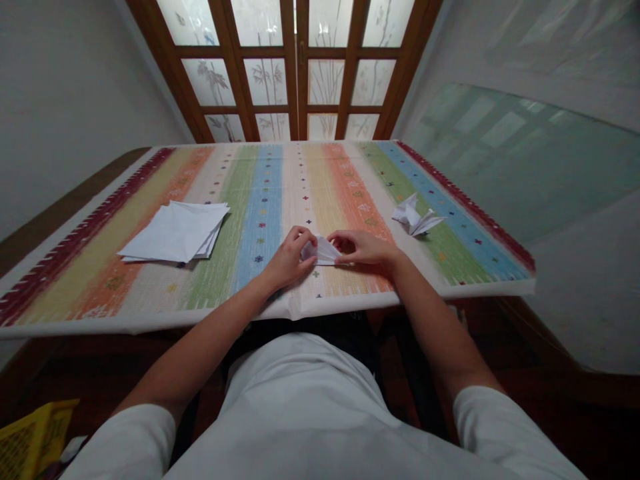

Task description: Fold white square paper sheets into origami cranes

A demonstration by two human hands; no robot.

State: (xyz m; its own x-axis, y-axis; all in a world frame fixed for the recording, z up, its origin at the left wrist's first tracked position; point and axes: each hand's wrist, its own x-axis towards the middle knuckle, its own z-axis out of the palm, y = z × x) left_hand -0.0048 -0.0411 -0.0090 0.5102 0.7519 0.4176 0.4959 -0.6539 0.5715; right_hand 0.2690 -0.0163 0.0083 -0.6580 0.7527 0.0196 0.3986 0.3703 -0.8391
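A small folded piece of white paper (324, 252) lies near the table's front edge, between my two hands. My left hand (293, 255) grips its left side, thumb in front and fingers curled behind. On the other side, my right hand (363, 248) pinches the paper's right corner between thumb and fingers. The fingers hide parts of the paper's edges. To the right stands a folded white paper crane (414, 217), apart from my hands. Over on the left lies a loose stack of white paper sheets (177, 230), its edges uneven.
A striped, colourful tablecloth (240, 260) covers the table and hangs slightly over the front edge. Behind the table are wooden doors (295, 73) with glass panes. A greenish glass panel (525, 153) leans at the right wall. A yellow crate (37, 437) sits at lower left.
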